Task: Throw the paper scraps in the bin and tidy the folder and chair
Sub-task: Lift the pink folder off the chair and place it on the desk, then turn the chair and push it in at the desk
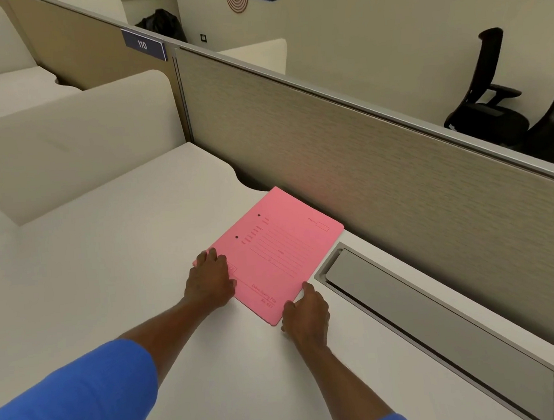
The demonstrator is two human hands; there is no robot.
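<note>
A pink folder (274,250) lies closed and flat on the white desk (108,272), close to the grey partition. My left hand (210,279) rests on the folder's near left corner with its fingers spread over the edge. At the near right corner, my right hand (305,317) touches the folder's edge, thumb on top. No paper scraps or bin are in view. Two black office chairs (489,100) stand beyond the partition at the far right.
A grey partition (380,155) runs diagonally behind the desk. A grey cable-tray flap (426,317) is set into the desk to the right of the folder. White dividers (74,139) rise at the left. A black bag (160,23) sits far back.
</note>
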